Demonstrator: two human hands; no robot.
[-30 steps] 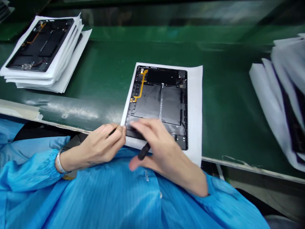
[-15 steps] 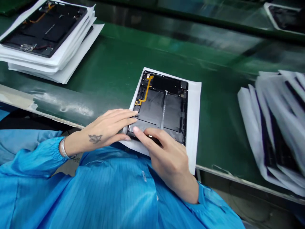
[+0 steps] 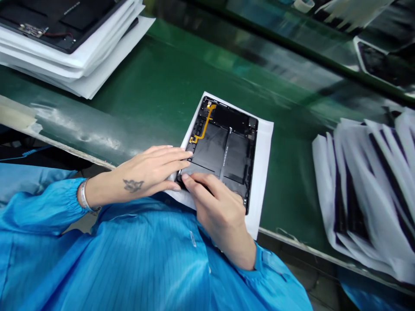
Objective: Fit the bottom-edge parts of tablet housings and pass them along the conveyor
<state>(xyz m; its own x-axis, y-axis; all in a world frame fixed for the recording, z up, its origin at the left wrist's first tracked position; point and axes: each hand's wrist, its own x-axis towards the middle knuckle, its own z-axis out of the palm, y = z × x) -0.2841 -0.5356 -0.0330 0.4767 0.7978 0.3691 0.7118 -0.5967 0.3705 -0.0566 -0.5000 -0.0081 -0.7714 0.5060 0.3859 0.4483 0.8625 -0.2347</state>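
An opened tablet (image 3: 231, 156) with dark battery cells and an orange flex cable (image 3: 206, 127) lies on a white foam sheet (image 3: 266, 149) at the bench's near edge. My left hand (image 3: 152, 169) rests flat with its fingers stretched out, their tips on the tablet's left rim. Over the lower left corner, my right hand (image 3: 220, 211) is closed, thumb and index finger drawn together against the tablet's inside. Whatever those fingers hold, if anything, is hidden under the hand, which also covers part of the tablet's lower end.
At the upper left stands a stack of similar tablets (image 3: 61, 26) between white sheets. On the right, several white-wrapped panels (image 3: 359, 190) lean in a row. A shelf along the back holds another white-edged device (image 3: 376, 60) and a roll of tape (image 3: 304, 5).
The camera view has shifted and turned slightly. My right hand's thumb and index finger have drawn closer together at the tablet's corner; the left hand stays on the rim.
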